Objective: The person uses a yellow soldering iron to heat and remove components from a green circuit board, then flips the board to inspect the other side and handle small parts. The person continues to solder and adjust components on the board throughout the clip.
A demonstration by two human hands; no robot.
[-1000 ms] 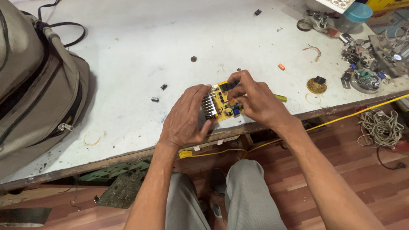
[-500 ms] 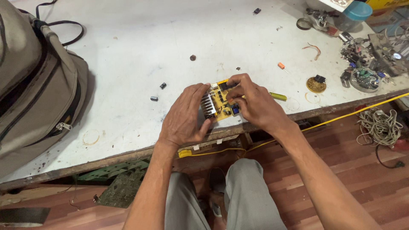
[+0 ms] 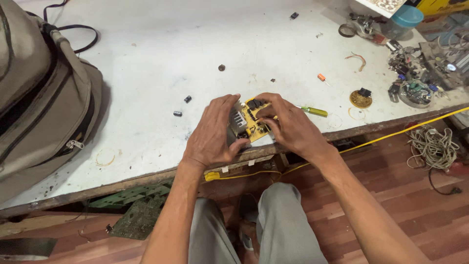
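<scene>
White, stained workbench [image 3: 146, 54] fills the upper frame. At centre, near its front edge, I hold the yellow circuit board [image 3: 250, 120] — left hand [image 3: 212, 134] clasping, right hand [image 3: 288, 124] pinching. A loosened grip could drop it off the edge.

Grey backpack [image 3: 39, 98] on white table [image 3: 156, 54], green screwdriver [image 3: 314, 111], coiled cord [image 3: 432, 146], teal cup [image 3: 406, 17]
</scene>
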